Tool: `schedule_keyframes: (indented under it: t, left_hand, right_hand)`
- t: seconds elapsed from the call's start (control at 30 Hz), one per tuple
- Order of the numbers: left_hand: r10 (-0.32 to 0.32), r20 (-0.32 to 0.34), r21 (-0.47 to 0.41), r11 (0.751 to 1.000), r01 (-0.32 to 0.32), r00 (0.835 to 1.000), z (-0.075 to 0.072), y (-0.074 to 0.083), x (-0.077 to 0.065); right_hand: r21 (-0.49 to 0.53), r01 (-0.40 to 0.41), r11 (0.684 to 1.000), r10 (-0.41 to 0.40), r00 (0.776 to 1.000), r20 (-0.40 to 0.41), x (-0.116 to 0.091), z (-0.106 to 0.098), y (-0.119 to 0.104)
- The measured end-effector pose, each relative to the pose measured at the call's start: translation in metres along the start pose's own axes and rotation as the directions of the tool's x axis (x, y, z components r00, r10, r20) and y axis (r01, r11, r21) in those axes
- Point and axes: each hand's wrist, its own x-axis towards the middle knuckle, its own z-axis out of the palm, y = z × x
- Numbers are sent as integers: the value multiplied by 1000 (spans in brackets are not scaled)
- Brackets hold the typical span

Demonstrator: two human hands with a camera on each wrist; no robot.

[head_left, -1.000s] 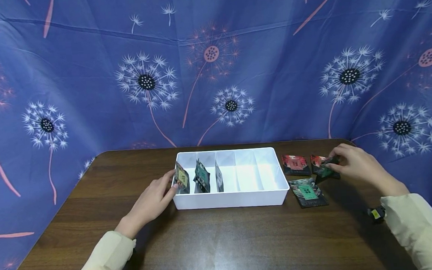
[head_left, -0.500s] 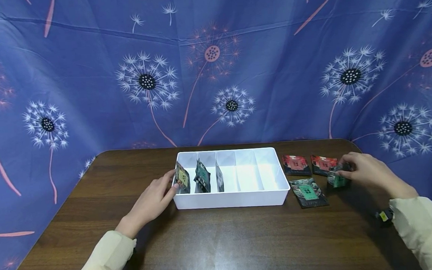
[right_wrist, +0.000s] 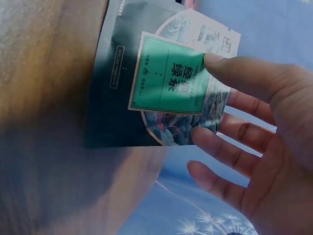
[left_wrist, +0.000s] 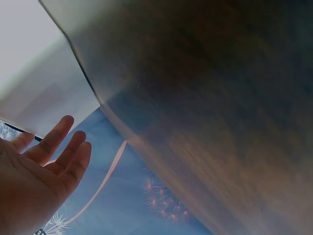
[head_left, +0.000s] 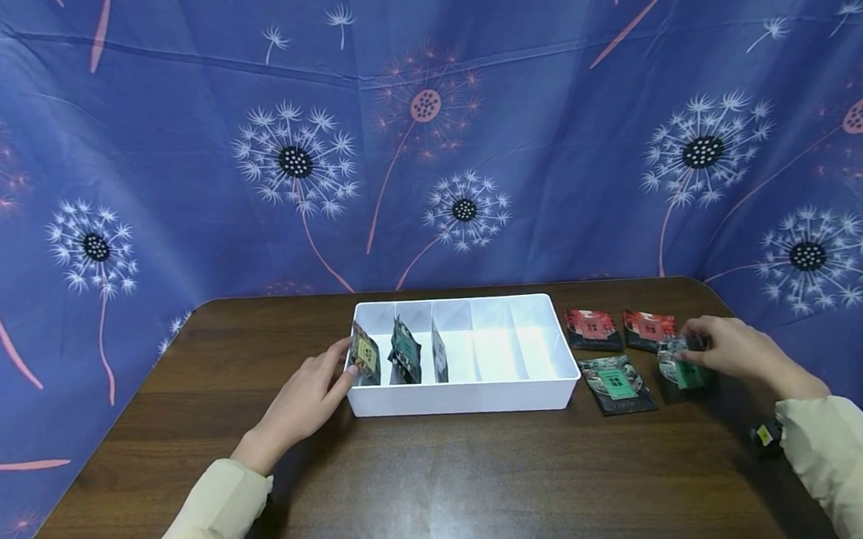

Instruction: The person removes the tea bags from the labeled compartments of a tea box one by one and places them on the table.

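Note:
My right hand (head_left: 741, 352) pinches a dark green tea sachet (right_wrist: 168, 76) by one edge, thumb on its printed front and fingers behind. "Green tea" is printed on its bright green label. This sachet is low over the table, at the right end of the group. My left hand (head_left: 298, 404) touches the left end of a white divided box (head_left: 459, 399), its fingers loosely bent. Inside the box, a yellow-labelled sachet (head_left: 365, 356), a green one (head_left: 405, 351) and a pale-looking one (head_left: 439, 354) stand on edge in separate left-hand compartments.
Right of the box lie two red-labelled sachets (head_left: 593, 328) and, in front, another green-labelled sachet (head_left: 618, 385). The brown wooden table (head_left: 447, 485) ends at a blue dandelion-patterned cloth (head_left: 542, 128) hanging behind it.
My right hand has moved the green tea sachet right and toward me, off the right-hand red sachet, and turned its label into view. The left hand and the box stay put.

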Motion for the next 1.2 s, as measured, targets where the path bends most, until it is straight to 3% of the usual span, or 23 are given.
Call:
schedule_keyframes:
  t: [1.2]
  left_hand:
    - [-24, 5, 10, 1000, 24, 1000, 0, -1, -1]
  right_hand:
    - [55, -48, 997, 45, 997, 67, 4, 25, 7]
